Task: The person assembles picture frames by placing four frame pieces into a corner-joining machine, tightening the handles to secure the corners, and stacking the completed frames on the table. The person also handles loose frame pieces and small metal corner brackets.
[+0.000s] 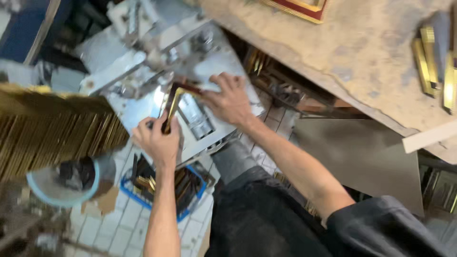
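Dark trousers point(257, 214) fill the bottom of my view, nearest the lens, with both bare forearms reaching away from them toward a grey metal machine point(190, 71). From where I sit, the left hand point(157, 138) is curled shut around the lower end of a gold-and-dark frame moulding piece point(172, 102), fingers wrapped over it at the front edge of the machine's flat plate. That piece runs up and away from the left hand and meets a second short length at a corner, close to the machine's clamp parts. My right hand point(231, 100) lies flat with fingers spread, palm down, pressing on the plate and on the end of that second length just beside the corner. I cannot tell whether the two lengths are joined; the picture is blurred there.

To the left, a thick stack of gold moulding strips point(52, 128) rests level with the machine. Below it stands a pale blue round tub point(62, 183) with dark contents. On the tiled floor point(124, 214) under the machine sits a blue crate point(183, 188) holding more gold offcuts. At upper right a worn tabletop point(362, 52) carries several gold frame pieces point(431, 57) near its far edge.
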Motion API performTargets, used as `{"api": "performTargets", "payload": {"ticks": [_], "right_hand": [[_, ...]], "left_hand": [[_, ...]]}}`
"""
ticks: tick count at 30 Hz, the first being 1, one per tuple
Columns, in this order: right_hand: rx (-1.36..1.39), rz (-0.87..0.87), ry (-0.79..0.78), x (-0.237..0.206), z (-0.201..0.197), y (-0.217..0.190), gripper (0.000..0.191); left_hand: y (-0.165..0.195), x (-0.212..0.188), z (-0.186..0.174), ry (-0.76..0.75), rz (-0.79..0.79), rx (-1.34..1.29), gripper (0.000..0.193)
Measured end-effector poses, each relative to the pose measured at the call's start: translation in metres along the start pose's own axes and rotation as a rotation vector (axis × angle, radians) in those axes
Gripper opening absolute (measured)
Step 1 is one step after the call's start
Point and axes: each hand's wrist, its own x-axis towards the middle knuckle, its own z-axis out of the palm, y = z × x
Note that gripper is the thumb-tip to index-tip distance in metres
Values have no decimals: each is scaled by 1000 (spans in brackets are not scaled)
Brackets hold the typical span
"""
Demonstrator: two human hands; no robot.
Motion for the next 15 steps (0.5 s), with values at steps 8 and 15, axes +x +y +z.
{"api": "performTargets", "payload": {"ticks": [8,15], "right_hand": [[122,171,139,-45,-21,9,40],[-463,567,185,-132,-223,218,65]], "left_hand": [[-29,-31,15,145,-53,182,60],[-40,-59,7,308,179,565,48]]}}
